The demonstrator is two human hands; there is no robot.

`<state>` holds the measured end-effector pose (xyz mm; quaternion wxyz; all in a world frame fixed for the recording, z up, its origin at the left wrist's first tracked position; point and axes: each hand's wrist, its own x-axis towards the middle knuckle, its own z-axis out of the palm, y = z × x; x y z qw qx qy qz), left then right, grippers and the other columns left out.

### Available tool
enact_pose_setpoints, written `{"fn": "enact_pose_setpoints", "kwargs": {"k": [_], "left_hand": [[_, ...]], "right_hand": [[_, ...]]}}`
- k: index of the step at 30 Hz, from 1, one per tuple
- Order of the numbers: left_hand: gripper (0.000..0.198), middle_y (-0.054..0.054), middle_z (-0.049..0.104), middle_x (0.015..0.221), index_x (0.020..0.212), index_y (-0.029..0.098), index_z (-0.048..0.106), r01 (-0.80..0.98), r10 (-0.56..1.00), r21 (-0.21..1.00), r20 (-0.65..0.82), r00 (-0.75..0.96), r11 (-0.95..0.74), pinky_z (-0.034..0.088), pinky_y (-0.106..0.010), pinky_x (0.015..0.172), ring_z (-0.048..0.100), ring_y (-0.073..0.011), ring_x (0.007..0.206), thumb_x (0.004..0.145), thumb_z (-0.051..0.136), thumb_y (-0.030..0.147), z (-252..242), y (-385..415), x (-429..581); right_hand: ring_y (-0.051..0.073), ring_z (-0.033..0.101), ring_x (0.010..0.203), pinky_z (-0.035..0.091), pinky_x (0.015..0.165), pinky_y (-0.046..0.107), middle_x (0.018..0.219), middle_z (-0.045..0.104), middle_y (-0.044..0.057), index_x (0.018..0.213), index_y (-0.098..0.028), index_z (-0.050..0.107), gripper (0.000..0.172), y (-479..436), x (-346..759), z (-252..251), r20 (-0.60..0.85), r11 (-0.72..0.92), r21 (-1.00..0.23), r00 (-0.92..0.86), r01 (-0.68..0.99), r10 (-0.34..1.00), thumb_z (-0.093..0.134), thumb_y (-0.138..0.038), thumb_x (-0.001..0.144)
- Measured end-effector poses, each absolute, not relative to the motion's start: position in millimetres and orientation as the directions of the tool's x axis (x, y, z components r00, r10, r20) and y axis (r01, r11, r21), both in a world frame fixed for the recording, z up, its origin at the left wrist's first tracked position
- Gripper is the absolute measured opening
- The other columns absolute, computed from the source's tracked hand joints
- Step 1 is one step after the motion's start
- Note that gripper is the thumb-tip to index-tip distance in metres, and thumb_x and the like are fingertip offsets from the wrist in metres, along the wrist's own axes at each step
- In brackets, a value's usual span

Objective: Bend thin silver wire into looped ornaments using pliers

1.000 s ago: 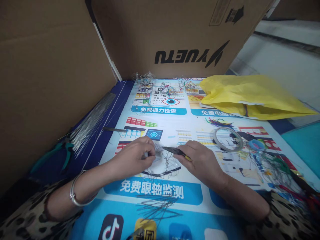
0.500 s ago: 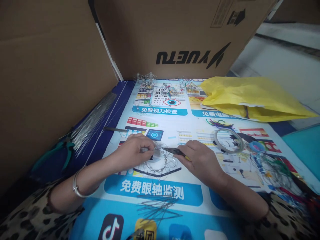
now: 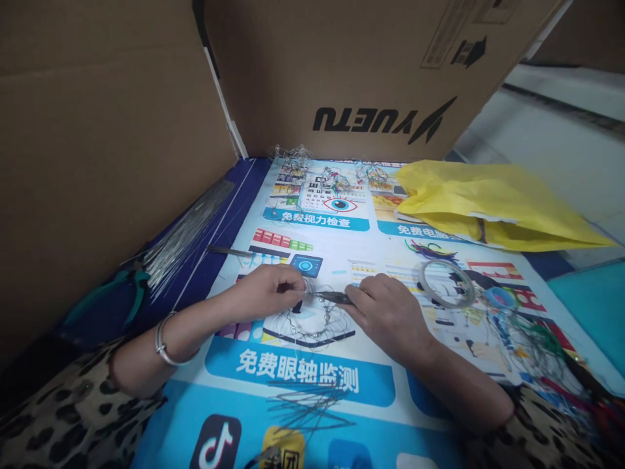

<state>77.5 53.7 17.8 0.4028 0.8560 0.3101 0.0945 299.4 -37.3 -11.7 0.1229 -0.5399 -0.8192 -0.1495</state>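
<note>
My left hand point(image 3: 273, 288) pinches a thin wire piece at the upper left of a wire ring with small beads point(image 3: 319, 326). Slim dark-jawed pliers point(image 3: 332, 297) are gripped in my right hand point(image 3: 388, 312), their tip pointing left and close to my left fingertips. Loose wire ends stick out around the ring, which lies between my hands over the printed sheet. Whether the jaws are closed on the wire is too small to tell. A bundle of cut wire lengths point(image 3: 312, 407) lies nearer to me, below the ring.
Cardboard walls point(image 3: 303, 58) stand at the left and back. Teal-handled pliers point(image 3: 110, 299) and straight wires point(image 3: 188, 228) lie left. A roll of tape point(image 3: 446, 284), coloured threads point(image 3: 430, 249), tangled cords point(image 3: 537, 345) and a yellow bag point(image 3: 502, 202) are at right. Wire pieces point(image 3: 293, 156) lie at the back.
The pliers in my right hand have turned more level, and their tip has come slightly closer to my left fingertips. The whole view has shifted a little.
</note>
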Motion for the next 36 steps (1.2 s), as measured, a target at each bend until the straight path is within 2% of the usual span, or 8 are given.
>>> {"fn": "enact_pose_setpoints", "kwargs": {"k": [8,13,17,23,28,36], "left_hand": [[0.015,0.001,0.059,0.067,0.068,0.016,0.058,0.475,0.648,0.750,-0.082,0.757,-0.460,0.039,-0.021,0.060,0.053,-0.0113,0.065,0.078,0.047,0.019,15.9,53.2,78.1],[0.016,0.002,0.057,0.063,0.066,0.016,0.058,0.499,0.670,0.742,-0.091,0.737,-0.448,0.037,-0.020,0.057,0.051,-0.0108,0.062,0.078,0.047,0.020,17.4,52.4,80.0],[0.016,0.003,0.058,0.063,0.066,0.016,0.058,0.506,0.686,0.734,-0.077,0.724,-0.452,0.037,-0.020,0.057,0.051,-0.0109,0.062,0.078,0.048,0.020,16.0,52.6,80.7],[0.015,0.003,0.058,0.062,0.065,0.017,0.055,0.510,0.695,0.726,-0.061,0.716,-0.462,0.036,-0.020,0.058,0.052,-0.0110,0.062,0.076,0.046,0.019,13.0,52.8,80.3],[0.015,0.004,0.056,0.061,0.063,0.017,0.054,0.518,0.692,0.709,-0.059,0.719,-0.479,0.034,-0.020,0.056,0.051,-0.0109,0.061,0.076,0.045,0.019,13.4,52.5,80.5],[0.015,0.004,0.057,0.062,0.064,0.018,0.053,0.519,0.686,0.694,-0.050,0.726,-0.499,0.032,-0.021,0.056,0.050,-0.0107,0.061,0.076,0.045,0.020,12.7,52.2,80.3]], "right_hand": [[0.018,0.041,0.068,0.025,0.061,0.033,0.069,0.054,0.004,0.079,-0.020,0.062,0.020,-37.3,297.3,-4.8,0.401,0.362,0.256,-0.439,0.896,0.804,0.055,-0.038,0.084],[0.018,0.041,0.068,0.025,0.060,0.034,0.070,0.054,0.004,0.092,-0.018,0.062,0.013,-39.0,297.9,-1.3,0.406,0.377,0.363,-0.509,0.852,0.759,0.054,-0.025,0.085],[0.017,0.042,0.069,0.026,0.060,0.034,0.073,0.056,0.004,0.100,-0.017,0.061,0.019,-40.7,298.2,2.2,0.422,0.413,0.424,-0.579,0.806,0.697,0.050,-0.014,0.085],[0.017,0.043,0.071,0.028,0.061,0.034,0.079,0.061,0.004,0.104,-0.017,0.060,0.023,-40.8,298.4,6.1,0.421,0.419,0.515,-0.647,0.748,0.636,0.048,-0.011,0.085],[0.018,0.044,0.070,0.029,0.061,0.034,0.080,0.062,0.004,0.106,-0.014,0.059,0.024,-40.4,297.2,6.8,0.400,0.426,0.546,-0.672,0.721,0.624,0.047,-0.011,0.085],[0.017,0.044,0.075,0.031,0.066,0.033,0.082,0.061,0.002,0.104,-0.019,0.060,0.025,-39.4,295.6,9.7,0.379,0.443,0.575,-0.704,0.688,0.600,0.045,-0.011,0.086]]}}
